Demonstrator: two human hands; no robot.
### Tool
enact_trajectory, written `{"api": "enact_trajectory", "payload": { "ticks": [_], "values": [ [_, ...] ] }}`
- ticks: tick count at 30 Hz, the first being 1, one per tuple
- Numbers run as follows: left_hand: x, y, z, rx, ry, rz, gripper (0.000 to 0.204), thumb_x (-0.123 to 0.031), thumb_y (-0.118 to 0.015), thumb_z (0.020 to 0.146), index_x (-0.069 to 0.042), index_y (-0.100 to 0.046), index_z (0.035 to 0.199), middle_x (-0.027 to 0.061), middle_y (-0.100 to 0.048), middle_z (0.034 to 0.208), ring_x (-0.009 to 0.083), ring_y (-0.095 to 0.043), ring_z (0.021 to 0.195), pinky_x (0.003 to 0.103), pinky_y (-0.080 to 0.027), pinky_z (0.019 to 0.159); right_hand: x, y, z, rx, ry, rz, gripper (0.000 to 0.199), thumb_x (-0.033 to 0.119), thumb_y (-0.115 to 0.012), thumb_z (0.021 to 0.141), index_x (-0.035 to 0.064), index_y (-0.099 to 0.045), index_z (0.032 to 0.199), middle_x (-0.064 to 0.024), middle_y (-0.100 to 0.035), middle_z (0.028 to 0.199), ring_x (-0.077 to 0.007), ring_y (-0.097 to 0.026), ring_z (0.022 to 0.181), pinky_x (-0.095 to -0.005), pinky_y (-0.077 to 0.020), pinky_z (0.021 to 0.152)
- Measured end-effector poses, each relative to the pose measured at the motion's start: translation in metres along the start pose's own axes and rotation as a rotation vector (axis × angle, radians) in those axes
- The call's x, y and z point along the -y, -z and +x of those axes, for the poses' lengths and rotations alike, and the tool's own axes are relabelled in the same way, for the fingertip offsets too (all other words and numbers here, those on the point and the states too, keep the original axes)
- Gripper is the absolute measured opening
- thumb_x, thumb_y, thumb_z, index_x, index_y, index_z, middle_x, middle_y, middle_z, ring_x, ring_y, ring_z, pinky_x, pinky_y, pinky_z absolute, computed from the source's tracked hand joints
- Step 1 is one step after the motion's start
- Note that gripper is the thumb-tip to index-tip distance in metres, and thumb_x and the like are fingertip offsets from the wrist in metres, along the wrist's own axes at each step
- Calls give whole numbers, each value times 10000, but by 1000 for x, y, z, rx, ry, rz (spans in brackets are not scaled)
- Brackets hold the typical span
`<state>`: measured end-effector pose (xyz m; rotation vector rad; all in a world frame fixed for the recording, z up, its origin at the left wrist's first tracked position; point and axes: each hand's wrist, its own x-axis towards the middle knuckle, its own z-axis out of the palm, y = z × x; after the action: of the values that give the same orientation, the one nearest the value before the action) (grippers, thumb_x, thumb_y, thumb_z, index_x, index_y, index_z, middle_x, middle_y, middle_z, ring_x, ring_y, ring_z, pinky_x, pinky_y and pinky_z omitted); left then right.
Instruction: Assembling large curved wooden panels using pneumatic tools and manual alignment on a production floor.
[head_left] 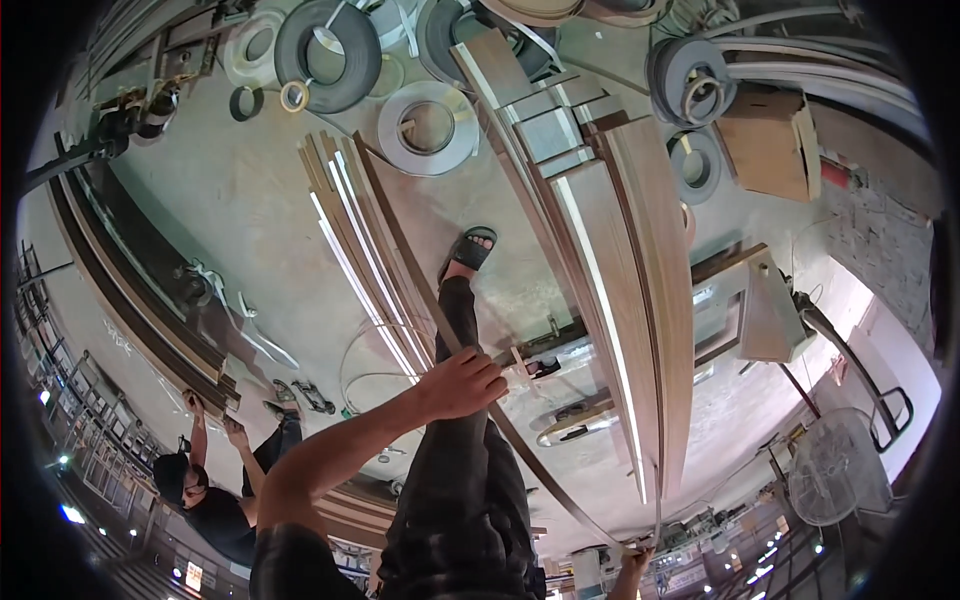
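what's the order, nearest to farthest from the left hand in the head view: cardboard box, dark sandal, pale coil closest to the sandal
From the left hand:
1. Dark sandal: ahead
2. Pale coil: ahead, slightly left
3. Cardboard box: ahead right, beyond the planks

Pale floor [240,190] (greenish in places), round fan [828,472], small bright lights [72,514].

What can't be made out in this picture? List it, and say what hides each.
All in the head view:
The stretch of dark strip inside the left hand: covered by that hand.
The right hand: too small to show its exact grip; the lower edge cuts off its arm.
The brown roll: cut off by the top edge.
The cardboard box: its walls hide any contents.
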<state>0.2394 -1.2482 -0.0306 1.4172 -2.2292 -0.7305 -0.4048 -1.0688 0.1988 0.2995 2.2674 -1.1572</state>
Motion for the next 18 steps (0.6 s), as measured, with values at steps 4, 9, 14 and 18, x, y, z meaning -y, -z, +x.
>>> {"api": "enact_trajectory", "payload": {
  "ticks": [4,9,14,18],
  "values": [
    [41,3,-4,92,59,-58,86,-202,-577,741,-150,-511,719,-10,-476,731,144,-494,755,300,-377,708,5,-35,1,-69,-12,-13,298,379,-527,922,191,-506,693,51,-494,535,-110,-471,462,-233,-424,467],
    [108,9,-14,25,127,-54,162,-166,-636,670,-174,-474,678,-7,-448,667,168,-503,698,323,-396,692,61,52,0,-164,-34,11,279,349,-529,924,189,-506,696,57,-493,531,-110,-466,456,-225,-419,461],
    [186,32,-19,106,197,-10,170,-135,-660,626,-157,-567,766,36,-552,798,236,-545,808,415,-422,802,75,105,-11,249,584,-776,538,299,-451,952,104,-285,1425,-112,-583,1102,-257,-600,928,-386,-536,801],
    [191,38,-22,160,145,99,187,-41,-659,644,-100,-545,779,101,-542,786,322,-535,809,470,-411,863,61,72,18,120,391,-490,187,208,-563,900,110,-577,1059,-92,-593,954,-230,-606,849,-316,-521,694]
  ]
}}
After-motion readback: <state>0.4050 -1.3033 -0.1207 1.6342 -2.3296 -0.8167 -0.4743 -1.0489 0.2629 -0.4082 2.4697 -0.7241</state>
